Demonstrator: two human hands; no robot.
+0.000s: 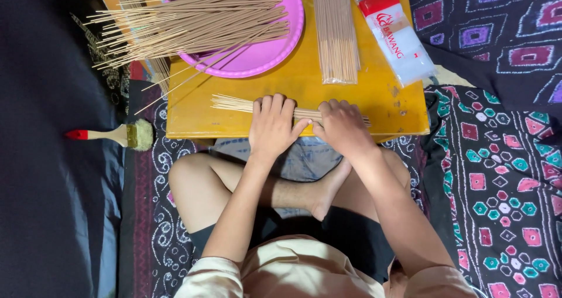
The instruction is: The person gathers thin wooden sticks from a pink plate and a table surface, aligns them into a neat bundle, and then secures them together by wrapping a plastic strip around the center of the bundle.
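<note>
We look down from our own head at a floor spread with dark batik cloth (503, 175) patterned in pink and green squares, where we sit cross-legged with bare knees showing. In front of our lap stands a low yellow desk (374, 93), worn and spotted near its right corner. On its far left rests a round pink plate (275, 46) heaped with a loose, fanned pile of thin tan sticks (187, 20) that spill past the rim over the desk's left edge. Beside it, toward the middle, lies a neat straight bundle of sticks (335, 28), and to the right of that a clear plastic packet with a red top (398, 31). Off the desk on the left, on the dark cloth, lies a paintbrush (114, 135) with a red-tipped handle. Along the near edge of the desk lies a small row of sticks (234, 103), running left to right, and both our hands are on it. Our left hand (270, 125) lies flat over the sticks with its fingers pressed together, pointing away from us. Our right hand (345, 125) rests just beside it, thumb nearly touching the left, fingers curled down over the same sticks. We judge the step in hand to be rolling or evening this small batch against the desk; the next move seems to call for steady downward pressure from both palms so that no stick slips out sideways.
</note>
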